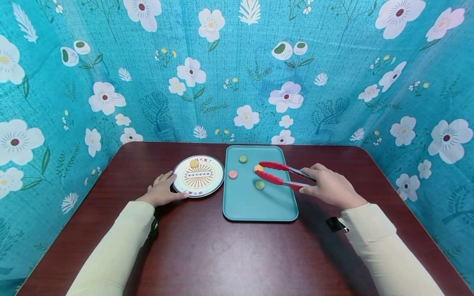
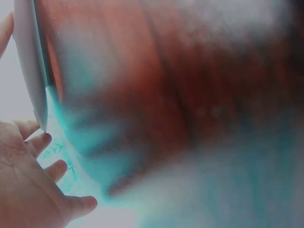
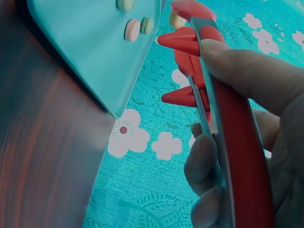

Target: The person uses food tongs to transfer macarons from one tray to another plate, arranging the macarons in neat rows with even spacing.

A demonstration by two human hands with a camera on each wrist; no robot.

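Note:
My left hand rests at the left rim of a round white plate, thumb along the front edge and fingers spread at its side. The left wrist view shows the fingers loosely extended by the plate's edge. A yellow macaron lies on the plate. My right hand grips red-tipped metal tongs, thumb on one arm, fingers curled round the other. Between the tong tips is another yellow macaron, apparently raised above the teal tray. On the tray lie a pink macaron and two green macarons.
Plate and tray stand side by side, nearly touching, on a dark reddish-brown table. Behind and at both sides hangs a blue flowered cloth. Much of the left wrist view is blurred.

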